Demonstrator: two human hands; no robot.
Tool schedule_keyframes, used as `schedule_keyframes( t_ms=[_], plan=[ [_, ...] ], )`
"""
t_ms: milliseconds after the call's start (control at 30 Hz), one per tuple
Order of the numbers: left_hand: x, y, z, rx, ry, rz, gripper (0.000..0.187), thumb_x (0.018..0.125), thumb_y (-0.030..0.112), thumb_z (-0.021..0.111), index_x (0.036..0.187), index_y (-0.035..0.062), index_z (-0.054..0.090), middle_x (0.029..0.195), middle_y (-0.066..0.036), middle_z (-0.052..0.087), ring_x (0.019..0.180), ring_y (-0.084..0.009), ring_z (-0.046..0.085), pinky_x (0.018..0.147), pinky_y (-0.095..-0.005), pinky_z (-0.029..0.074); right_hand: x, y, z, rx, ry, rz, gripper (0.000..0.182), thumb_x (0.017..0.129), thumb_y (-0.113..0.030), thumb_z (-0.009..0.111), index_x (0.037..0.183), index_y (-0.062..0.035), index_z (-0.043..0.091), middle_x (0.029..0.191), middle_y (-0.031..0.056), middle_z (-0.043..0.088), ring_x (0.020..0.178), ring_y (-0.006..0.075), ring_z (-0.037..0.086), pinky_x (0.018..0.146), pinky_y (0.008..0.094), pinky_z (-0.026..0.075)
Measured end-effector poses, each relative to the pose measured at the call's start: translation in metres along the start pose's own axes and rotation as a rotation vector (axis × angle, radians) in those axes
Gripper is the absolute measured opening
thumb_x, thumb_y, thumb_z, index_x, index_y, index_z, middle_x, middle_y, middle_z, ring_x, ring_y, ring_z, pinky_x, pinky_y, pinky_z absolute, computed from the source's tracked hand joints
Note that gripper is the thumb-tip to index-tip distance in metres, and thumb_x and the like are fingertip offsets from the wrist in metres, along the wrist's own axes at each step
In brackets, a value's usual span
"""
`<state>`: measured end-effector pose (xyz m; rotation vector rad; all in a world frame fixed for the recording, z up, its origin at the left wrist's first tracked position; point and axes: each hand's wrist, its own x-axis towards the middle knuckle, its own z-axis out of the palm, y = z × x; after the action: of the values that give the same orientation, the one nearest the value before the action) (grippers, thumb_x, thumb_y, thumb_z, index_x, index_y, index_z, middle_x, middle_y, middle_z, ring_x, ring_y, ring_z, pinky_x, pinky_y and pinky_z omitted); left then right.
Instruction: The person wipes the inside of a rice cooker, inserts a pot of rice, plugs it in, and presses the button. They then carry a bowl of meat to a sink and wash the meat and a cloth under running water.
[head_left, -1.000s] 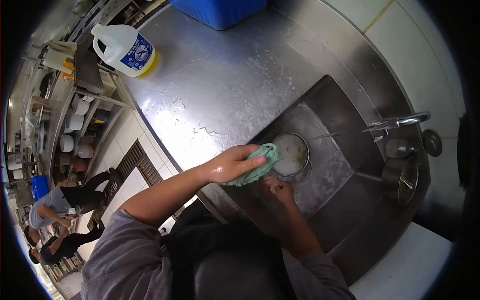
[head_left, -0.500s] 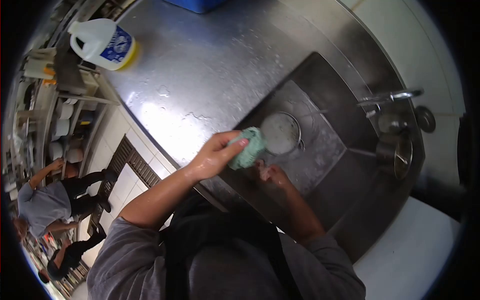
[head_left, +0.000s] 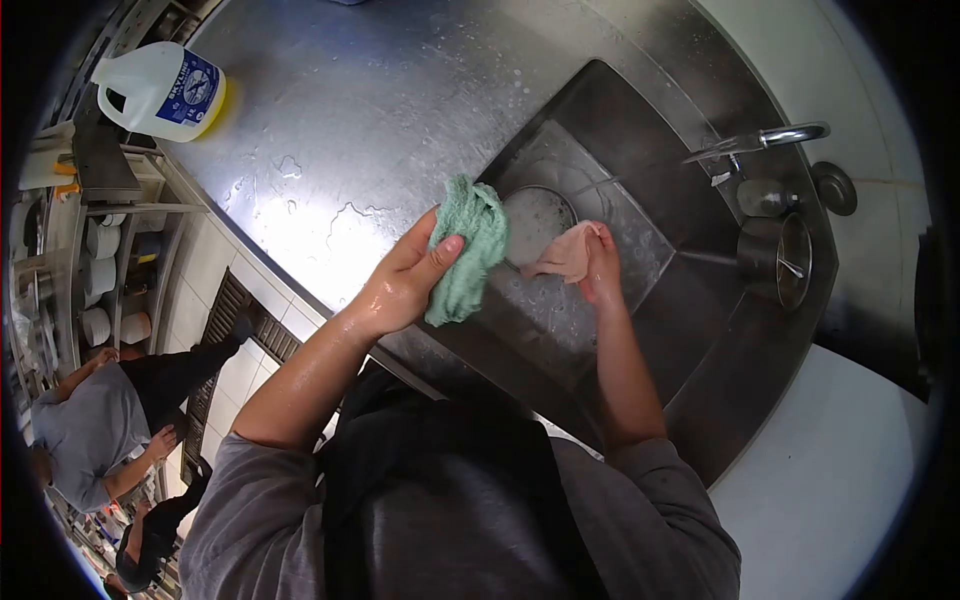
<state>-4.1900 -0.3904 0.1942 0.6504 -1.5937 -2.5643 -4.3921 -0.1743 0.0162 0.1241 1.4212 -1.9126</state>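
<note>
Left fingers [head_left: 448, 251] clasp a green cloth [head_left: 468, 285]; right fingers [head_left: 602, 240] pinch a pink cloth [head_left: 568, 255].

"How's the left hand [head_left: 400, 288]?"

"Closed in a grip, its thumb [head_left: 442, 256] on top and pointing forward and inward. Most of its fingers are hidden."

"And the left arm [head_left: 300, 385]?"

"Bent at the elbow, the forearm slanting forward and inward. The skin shines wet near the wrist [head_left: 362, 318]."

"The right hand [head_left: 602, 268]?"

"Reaching forward, with bent fingers [head_left: 601, 238] in a pinch."

"Right arm [head_left: 630, 375]?"

"Forearm bare, pointing forward and slightly inward."

"Are the hands touching?"

"No, they're apart."
</note>
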Motion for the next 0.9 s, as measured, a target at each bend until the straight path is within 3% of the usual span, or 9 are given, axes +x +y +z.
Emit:
schedule_keyframes(
  t_ms=[200, 267, 367, 433, 533, 667, 767, 833, 900],
  plan=[
    [0.004, 0.012, 0.005, 0.121, -0.121, 0.06, 0.046, 0.099, 0.026, 0.043, 0.138, 0.0025, 0.033, 0.123, -0.008, 0.051, 0.114, -0.015, 0.046, 0.099, -0.0306, 0.036, 0.021, -0.022, 0.006, -0.246, -0.012, -0.097, 0.015, 0.096, -0.017, 0.047, 0.103, -0.0062, 0.055, 0.089, 0.0031, 0.06, 0.081, 0.0121, 0.058, 0.075, 0.0285, 0.048],
    [0.012, 0.012, 0.01, 0.186, -0.189, 0.094, 0.046, 0.099, 0.023, 0.044, 0.138, 0.0018, 0.033, 0.125, -0.008, 0.051, 0.116, -0.0161, 0.045, 0.101, -0.0317, 0.034, 0.025, -0.037, 0.006, -0.822, -0.094, -0.233, 0.018, 0.094, -0.019, 0.051, 0.102, -0.0061, 0.061, 0.086, 0.0012, 0.059, 0.079, 0.0094, 0.055, 0.068, 0.0241, 0.046],
    [0.048, 0.011, 0.029, 0.209, -0.329, 0.056, 0.039, 0.098, 0.021, 0.043, 0.132, 0.0023, 0.042, 0.121, -0.01, 0.053, 0.115, -0.014, 0.046, 0.099, -0.0298, 0.035, 0.043, -0.089, 0.007, -0.912, -0.061, -0.331, 0.021, 0.093, -0.018, 0.053, 0.105, -0.0041, 0.063, 0.085, 0.0018, 0.061, 0.078, 0.0093, 0.056, 0.069, 0.0248, 0.047],
    [0.095, -0.003, 0.048, 0.284, -0.396, 0.042, 0.034, 0.097, 0.022, 0.044, 0.124, 0.0016, 0.05, 0.11, -0.012, 0.058, 0.108, -0.015, 0.052, 0.092, -0.0302, 0.04, 0.051, -0.138, 0.015, -0.371, -0.052, -0.259, 0.025, 0.093, -0.019, 0.054, 0.108, 0.0004, 0.061, 0.085, 0.0007, 0.061, 0.073, 0.0092, 0.057, 0.07, 0.0253, 0.046],
    [0.182, -0.036, 0.086, 0.366, -0.298, -0.221, 0.028, 0.098, 0.017, 0.042, 0.118, 0.0009, 0.053, 0.095, -0.008, 0.063, 0.086, -0.0162, 0.061, 0.078, -0.0322, 0.05, 0.035, -0.204, 0.039, -0.418, -0.218, -0.241, 0.021, 0.093, -0.015, 0.053, 0.105, -0.0001, 0.063, 0.09, 0.0053, 0.063, 0.078, 0.0104, 0.059, 0.073, 0.0272, 0.049],
    [0.264, -0.052, 0.145, 1.014, 0.039, 0.448, 0.031, 0.081, 0.027, 0.06, 0.097, 0.0003, 0.063, 0.088, -0.023, 0.064, 0.083, -0.0397, 0.062, 0.076, -0.043, 0.048, 0.018, -0.232, 0.065, -0.645, -0.14, -0.366, 0.02, 0.093, -0.014, 0.053, 0.104, 0.0, 0.063, 0.09, 0.0059, 0.063, 0.08, 0.0124, 0.06, 0.074, 0.0285, 0.049],
    [0.255, 0.008, 0.177, 0.886, -0.139, 0.45, 0.027, 0.08, 0.026, 0.063, 0.09, 0.0018, 0.065, 0.084, -0.024, 0.064, 0.087, -0.0372, 0.062, 0.078, -0.0429, 0.048, 0.044, -0.215, 0.019, -0.868, 0.171, -0.825, 0.022, 0.094, -0.016, 0.051, 0.105, 0.0006, 0.061, 0.089, 0.0064, 0.063, 0.08, 0.0149, 0.06, 0.074, 0.0287, 0.049],
    [0.252, 0.034, 0.191, 0.885, -0.196, 0.465, 0.028, 0.078, 0.027, 0.065, 0.092, 0.0028, 0.066, 0.085, -0.023, 0.064, 0.088, -0.0359, 0.063, 0.078, -0.0417, 0.048, 0.064, -0.184, -0.021, -0.122, 0.424, -0.807, 0.028, 0.095, -0.027, 0.048, 0.104, -0.0027, 0.06, 0.094, 0.0053, 0.062, 0.078, 0.015, 0.059, 0.071, 0.0284, 0.048],
    [0.254, 0.043, 0.198, 0.967, -0.227, 0.508, 0.029, 0.079, 0.027, 0.067, 0.096, 0.0037, 0.067, 0.088, -0.021, 0.065, 0.088, -0.0345, 0.063, 0.078, -0.0397, 0.048, 0.098, -0.092, -0.078, 0.07, 0.475, -0.435, 0.044, 0.098, -0.037, 0.032, 0.121, -0.0043, 0.05, 0.112, 0.0118, 0.057, 0.1, 0.0234, 0.055, 0.086, 0.039, 0.043]
  ],
)
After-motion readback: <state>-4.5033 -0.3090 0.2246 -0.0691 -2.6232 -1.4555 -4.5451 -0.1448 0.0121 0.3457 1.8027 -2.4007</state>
